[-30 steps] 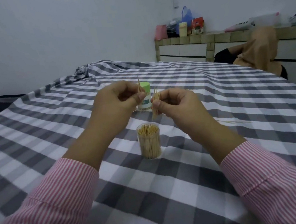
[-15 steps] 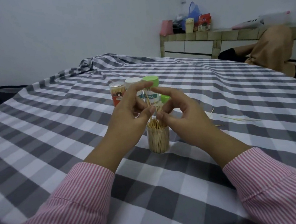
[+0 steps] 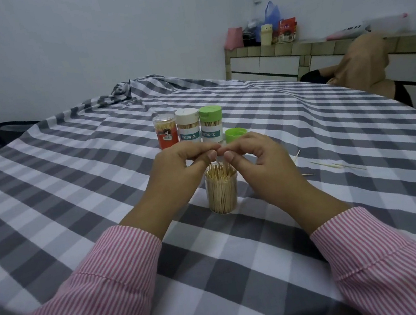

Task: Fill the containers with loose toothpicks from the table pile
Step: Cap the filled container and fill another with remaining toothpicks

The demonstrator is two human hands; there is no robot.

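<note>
Both hands, left hand (image 3: 184,164) and right hand (image 3: 254,159), have lowered their toothpicks (image 3: 225,167) into the open container (image 3: 222,192).

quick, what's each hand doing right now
Left hand: fingertips pinched above the open container; contents hidden.
Right hand: pinching toothpicks over it.

Legible text: "TOOTHPICK" on the teal label band of the white-capped toothpick container (image 3: 188,129); the same word, partly cut off at its left end, on the green-capped toothpick container (image 3: 211,127) to its right. Print on the red-labelled container (image 3: 166,131) at far left is too small to read.
</note>
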